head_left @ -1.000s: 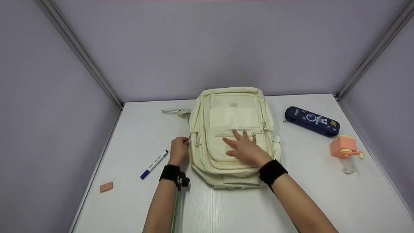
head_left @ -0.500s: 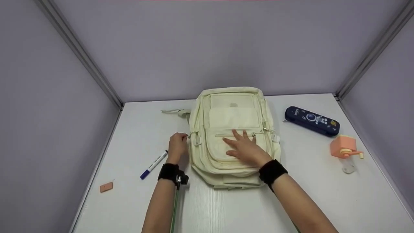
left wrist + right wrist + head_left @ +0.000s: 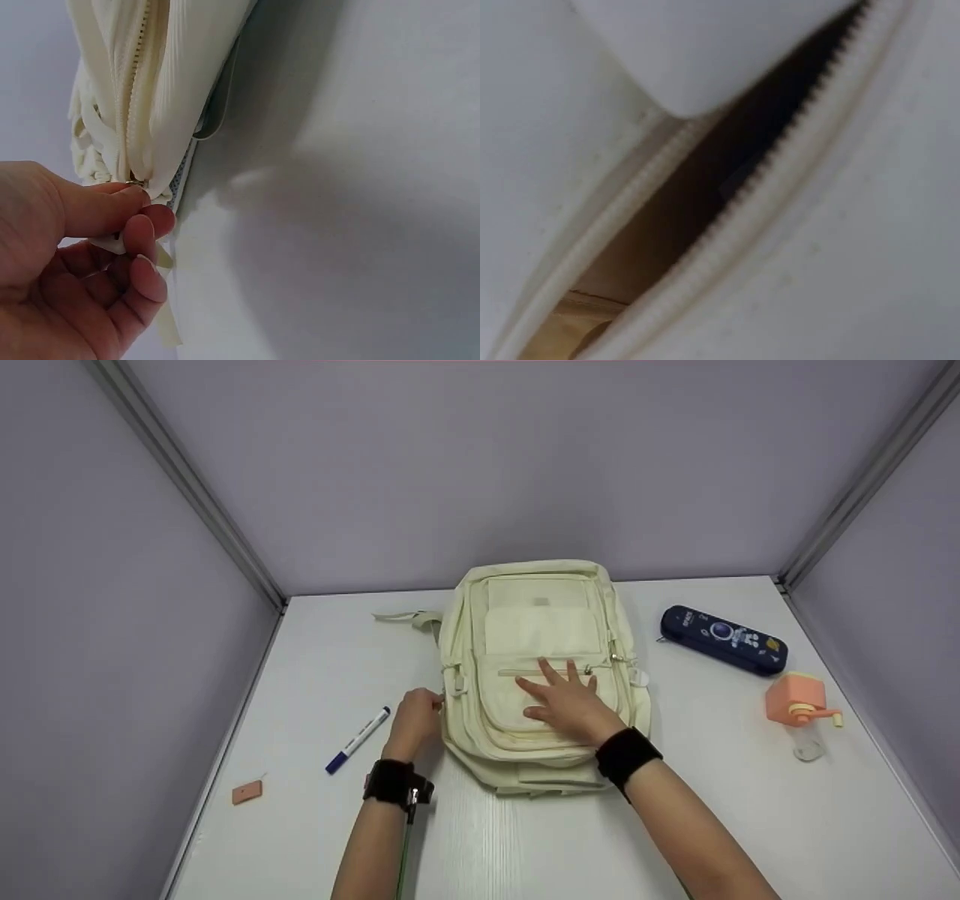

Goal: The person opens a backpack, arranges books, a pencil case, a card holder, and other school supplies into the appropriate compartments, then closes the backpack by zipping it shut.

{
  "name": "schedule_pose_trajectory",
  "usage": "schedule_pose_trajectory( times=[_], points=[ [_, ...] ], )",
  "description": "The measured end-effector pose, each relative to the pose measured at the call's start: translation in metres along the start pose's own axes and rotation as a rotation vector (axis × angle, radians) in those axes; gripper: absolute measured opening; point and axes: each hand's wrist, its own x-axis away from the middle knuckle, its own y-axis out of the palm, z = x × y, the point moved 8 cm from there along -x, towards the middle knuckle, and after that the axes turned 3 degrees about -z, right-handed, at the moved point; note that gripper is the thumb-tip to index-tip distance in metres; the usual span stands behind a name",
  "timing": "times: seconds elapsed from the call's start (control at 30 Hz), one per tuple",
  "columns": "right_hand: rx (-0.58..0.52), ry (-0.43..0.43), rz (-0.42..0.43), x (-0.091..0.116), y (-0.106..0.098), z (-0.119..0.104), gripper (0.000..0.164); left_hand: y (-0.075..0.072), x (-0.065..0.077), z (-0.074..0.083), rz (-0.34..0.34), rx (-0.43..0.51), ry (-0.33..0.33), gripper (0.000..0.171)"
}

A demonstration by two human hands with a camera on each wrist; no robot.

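Note:
A cream backpack point(image 3: 544, 630) lies front side up in the middle of the table. At its left side, my left hand point(image 3: 416, 720) pinches a zipper pull point(image 3: 136, 182) between thumb and fingers. In the left wrist view, the parted teeth of the side zipper point(image 3: 139, 67) run up from the fingertips. My right hand point(image 3: 571, 706) rests spread on the backpack's lower front, below a short front pocket zipper. The right wrist view looks closely into an unzipped gap point(image 3: 667, 210) with brown lining inside; the hand itself is out of that view.
A blue-capped marker point(image 3: 358, 740) and a small orange-brown block point(image 3: 247, 793) lie to the left. On the right are a navy space-print pencil case point(image 3: 724, 640) and an orange crank pencil sharpener point(image 3: 796, 701). A strap point(image 3: 409, 618) sticks out at the back left.
My left hand moves slightly away from the backpack's side, then back in and nearer to me along it, still at the zipper. The right hand stays nearly in place.

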Motion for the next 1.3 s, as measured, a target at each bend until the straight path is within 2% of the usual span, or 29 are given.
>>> schedule_pose_trajectory(
  times=[0.07,0.17,0.3,0.5,0.8,0.9,1.13,1.3],
  points=[
    [0.010,0.009,-0.001,0.000,0.001,0.001,0.060,0.000,0.008,0.002,-0.013,-0.014,0.020,0.015],
    [0.012,0.021,-0.005,0.000,0.000,0.001,0.060,0.000,0.017,0.005,-0.023,-0.032,0.065,0.023],
    [0.018,0.034,-0.008,-0.001,0.002,0.002,0.060,0.000,0.024,0.006,-0.025,-0.042,0.074,0.028],
    [0.034,0.055,-0.011,-0.008,0.001,0.007,0.060,0.002,0.017,0.007,0.020,-0.088,0.047,0.018],
    [0.040,0.073,-0.036,-0.026,-0.003,0.015,0.060,0.007,-0.002,0.002,0.052,-0.018,-0.018,0.019],
    [0.051,0.077,-0.036,-0.030,-0.005,0.017,0.061,0.008,-0.006,0.001,0.060,-0.016,-0.012,0.020],
    [0.063,0.079,-0.037,-0.032,-0.006,0.019,0.060,0.008,-0.004,-0.001,0.035,-0.010,-0.009,0.028],
    [0.066,0.080,-0.024,-0.031,-0.008,0.019,0.060,0.003,0.006,0.001,0.028,0.002,0.014,0.028]
  ],
)
